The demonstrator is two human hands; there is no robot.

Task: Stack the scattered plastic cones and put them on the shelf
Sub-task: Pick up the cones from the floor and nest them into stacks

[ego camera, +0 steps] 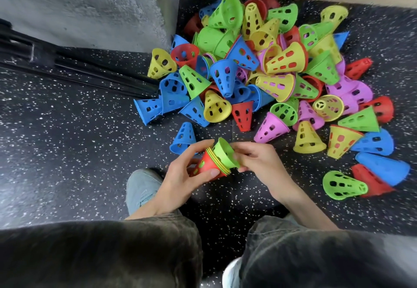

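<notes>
The left hand (180,175) wraps its fingers and thumb round a short stack (209,163) of nested cones, red outermost with yellow rims showing, while the right hand (257,161) pinches a green cone (224,152) at its rim, tilted and only partly seated in the stack's open end, all held low above the speckled floor (67,152) between the knees. This looks like the stacking step, very early on: the next move calls for squaring the green cone and pressing it home, then reaching to the large pile (270,73) of loose cones just ahead, the blue cone (184,137) lying nearest.
</notes>
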